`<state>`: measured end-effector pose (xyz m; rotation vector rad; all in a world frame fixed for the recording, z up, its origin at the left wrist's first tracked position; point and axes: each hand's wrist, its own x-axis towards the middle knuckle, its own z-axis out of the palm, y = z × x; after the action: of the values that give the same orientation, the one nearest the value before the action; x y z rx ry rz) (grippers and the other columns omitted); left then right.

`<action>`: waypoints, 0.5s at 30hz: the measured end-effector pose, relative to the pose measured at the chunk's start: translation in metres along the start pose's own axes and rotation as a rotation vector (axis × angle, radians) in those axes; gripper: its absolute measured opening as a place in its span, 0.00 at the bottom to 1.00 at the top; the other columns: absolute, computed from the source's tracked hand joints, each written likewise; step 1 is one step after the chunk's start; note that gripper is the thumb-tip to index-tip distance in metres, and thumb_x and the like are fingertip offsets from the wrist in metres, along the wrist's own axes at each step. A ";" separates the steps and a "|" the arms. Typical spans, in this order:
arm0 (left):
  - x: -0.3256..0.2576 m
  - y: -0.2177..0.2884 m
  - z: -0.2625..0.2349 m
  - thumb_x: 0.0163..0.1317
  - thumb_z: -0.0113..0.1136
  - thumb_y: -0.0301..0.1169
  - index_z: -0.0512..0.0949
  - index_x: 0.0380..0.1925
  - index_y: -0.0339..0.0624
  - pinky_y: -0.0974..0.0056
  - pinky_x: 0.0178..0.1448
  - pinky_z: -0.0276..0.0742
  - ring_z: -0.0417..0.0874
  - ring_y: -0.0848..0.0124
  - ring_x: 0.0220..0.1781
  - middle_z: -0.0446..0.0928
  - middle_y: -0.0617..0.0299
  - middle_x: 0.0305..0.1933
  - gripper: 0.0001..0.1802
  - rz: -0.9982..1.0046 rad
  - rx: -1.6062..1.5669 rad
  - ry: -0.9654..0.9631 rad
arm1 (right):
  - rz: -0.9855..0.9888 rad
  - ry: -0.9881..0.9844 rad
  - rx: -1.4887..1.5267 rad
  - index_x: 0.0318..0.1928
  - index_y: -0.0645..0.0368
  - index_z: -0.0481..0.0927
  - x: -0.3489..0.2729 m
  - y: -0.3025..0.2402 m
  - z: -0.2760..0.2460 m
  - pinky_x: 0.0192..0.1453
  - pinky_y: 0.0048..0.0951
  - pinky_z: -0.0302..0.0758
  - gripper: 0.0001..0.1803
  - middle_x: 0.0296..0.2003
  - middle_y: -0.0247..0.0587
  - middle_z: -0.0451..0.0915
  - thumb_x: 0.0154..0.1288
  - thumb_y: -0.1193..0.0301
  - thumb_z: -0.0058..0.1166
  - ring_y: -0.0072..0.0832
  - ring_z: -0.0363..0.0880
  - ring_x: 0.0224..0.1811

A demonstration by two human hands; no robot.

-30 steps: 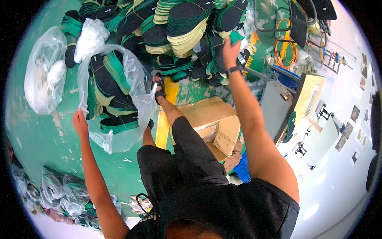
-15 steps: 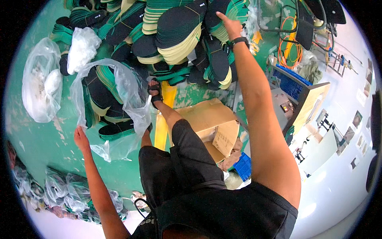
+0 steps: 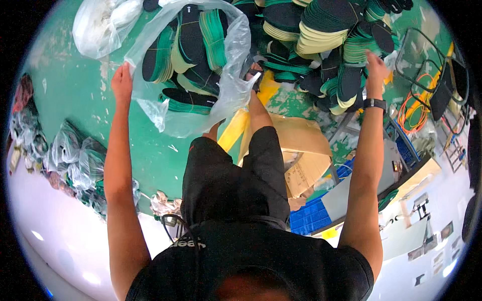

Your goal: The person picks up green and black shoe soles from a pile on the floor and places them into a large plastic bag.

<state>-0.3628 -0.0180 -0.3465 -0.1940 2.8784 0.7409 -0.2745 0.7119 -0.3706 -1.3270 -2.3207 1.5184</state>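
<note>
My left hand pinches the edge of a clear plastic bag, which lies wide open on the floor. Inside and behind its plastic are bundled shoe insoles, black on top with green and cream edges. My right hand, wearing a wrist band, is raised beside a green-edged insole bundle at the near right of a large heap. Motion smears its fingers, so whether they touch or grip the bundle is unclear. More stacked insoles fill the heap between the bag and this hand.
A cardboard box stands open beside my legs, next to a yellow floor stripe. Another filled plastic bag lies at the far left. Metal-framed chairs, an orange cable and blue crates are on the right.
My view has swung left, shifting the scene rightward. My right hand has drawn back toward me from the insole bundle it was touching. The left hand still holds the bag's edge.
</note>
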 end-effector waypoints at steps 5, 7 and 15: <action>0.004 -0.018 0.013 0.66 0.48 0.42 0.78 0.38 0.36 0.66 0.38 0.69 0.72 0.70 0.29 0.74 0.59 0.26 0.19 0.015 -0.052 -0.029 | -0.041 0.068 -0.339 0.51 0.76 0.70 -0.011 0.020 0.044 0.59 0.35 0.64 0.40 0.52 0.49 0.74 0.55 0.46 0.58 0.33 0.72 0.50; 0.004 -0.009 0.011 0.67 0.47 0.41 0.77 0.34 0.35 0.67 0.34 0.68 0.70 0.72 0.26 0.71 0.60 0.23 0.19 0.085 -0.107 -0.039 | -0.013 0.152 -0.200 0.51 0.80 0.67 -0.001 0.037 0.028 0.59 0.35 0.64 0.45 0.51 0.58 0.72 0.55 0.42 0.54 0.40 0.71 0.52; 0.004 -0.023 0.013 0.68 0.46 0.40 0.71 0.24 0.34 0.67 0.27 0.60 0.62 0.76 0.22 0.63 0.63 0.19 0.20 -0.001 -0.084 -0.153 | 0.123 0.301 -0.207 0.40 0.81 0.74 0.033 0.034 -0.027 0.46 0.39 0.70 0.47 0.36 0.58 0.78 0.53 0.36 0.51 0.42 0.76 0.38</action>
<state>-0.3612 -0.0318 -0.3686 -0.1419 2.7055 0.8384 -0.2608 0.7584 -0.3957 -1.6440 -2.2840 1.0359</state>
